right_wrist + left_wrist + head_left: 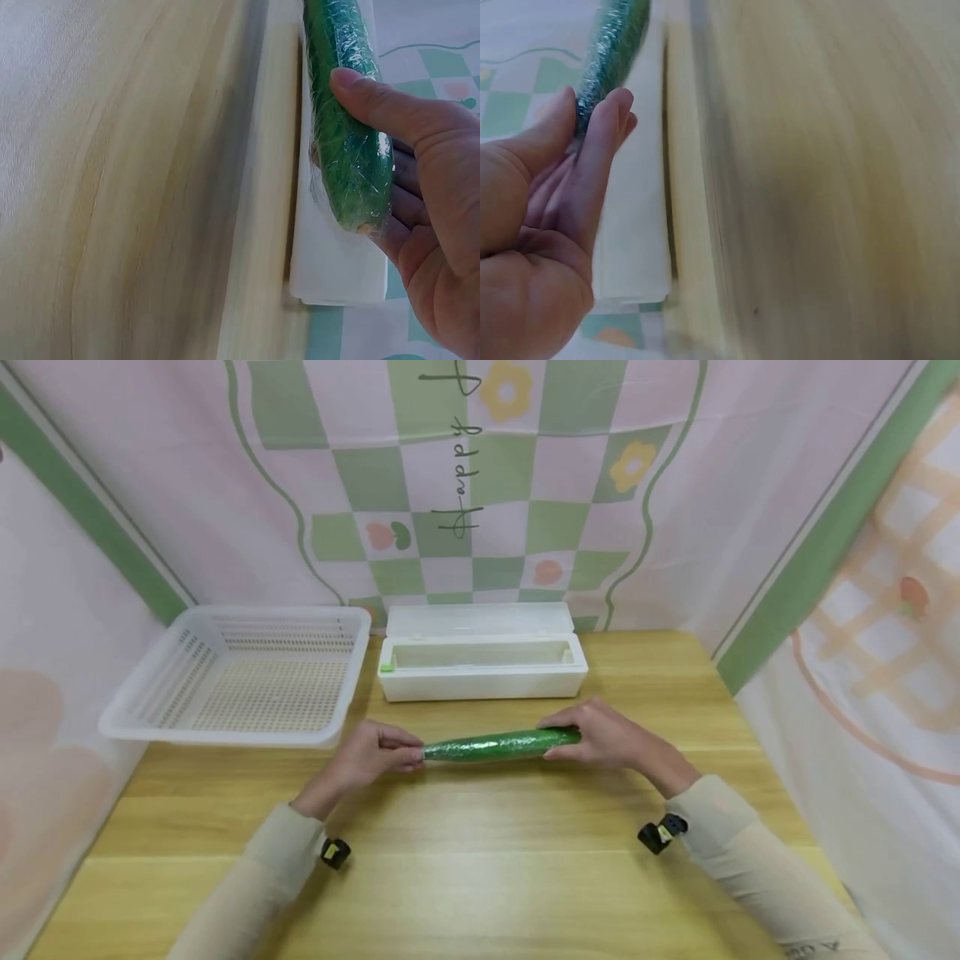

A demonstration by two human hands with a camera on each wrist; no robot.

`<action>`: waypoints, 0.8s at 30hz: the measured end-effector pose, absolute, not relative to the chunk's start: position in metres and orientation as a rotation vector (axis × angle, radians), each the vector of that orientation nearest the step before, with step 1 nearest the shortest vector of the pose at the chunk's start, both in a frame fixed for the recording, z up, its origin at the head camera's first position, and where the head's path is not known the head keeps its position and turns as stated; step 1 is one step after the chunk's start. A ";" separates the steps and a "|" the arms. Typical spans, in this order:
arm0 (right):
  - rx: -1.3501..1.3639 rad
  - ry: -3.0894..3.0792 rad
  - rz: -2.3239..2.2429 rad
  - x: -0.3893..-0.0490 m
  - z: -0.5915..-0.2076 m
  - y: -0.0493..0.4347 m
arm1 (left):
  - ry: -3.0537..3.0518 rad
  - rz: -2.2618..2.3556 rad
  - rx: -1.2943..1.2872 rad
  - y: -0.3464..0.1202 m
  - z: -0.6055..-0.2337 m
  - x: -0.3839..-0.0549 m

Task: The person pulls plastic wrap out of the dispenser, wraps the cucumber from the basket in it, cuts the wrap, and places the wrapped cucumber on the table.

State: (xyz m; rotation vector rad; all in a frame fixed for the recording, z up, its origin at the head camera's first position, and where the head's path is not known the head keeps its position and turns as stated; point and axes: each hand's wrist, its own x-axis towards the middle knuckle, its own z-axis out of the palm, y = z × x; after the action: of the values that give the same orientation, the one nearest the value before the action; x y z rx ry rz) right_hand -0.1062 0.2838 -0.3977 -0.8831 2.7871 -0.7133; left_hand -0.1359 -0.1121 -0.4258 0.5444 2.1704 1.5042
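Observation:
A green cucumber (491, 746) wrapped in shiny clear plastic film is held level between both hands, in front of the white box. My left hand (372, 753) pinches its narrow end between thumb and fingers, as the left wrist view also shows. Around the thicker end, my right hand (603, 737) grips with the thumb on the near side and the fingers behind. In the right wrist view the film lies wrinkled over the cucumber (349, 165), loose along one edge, and its blunt tip shows through.
A long white box (483, 685) stands at the back with its lid (480, 620) raised and a small green piece at its left corner. To its left is a white perforated basket (348, 693). Both sit on the wooden table (480, 877), before a checkered curtain (502, 468).

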 end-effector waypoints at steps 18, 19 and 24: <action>-0.874 2.803 -0.702 -0.108 -0.414 0.263 | 2.937 0.564 1.142 -0.105 -0.434 -0.114; -0.883 2.799 -0.699 -0.108 -0.415 0.263 | 2.956 0.525 1.138 -0.105 -0.435 -0.114; -0.882 2.778 -0.668 -0.106 -0.420 0.263 | 3.012 0.408 1.105 -0.105 -0.433 -0.113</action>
State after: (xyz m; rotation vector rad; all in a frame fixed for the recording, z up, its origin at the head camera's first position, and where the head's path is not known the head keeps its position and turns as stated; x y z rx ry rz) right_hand -0.1056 0.2627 -0.4202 -0.8821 2.7779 -0.6676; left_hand -0.1126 -0.1046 -0.4328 1.1046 3.0124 0.4084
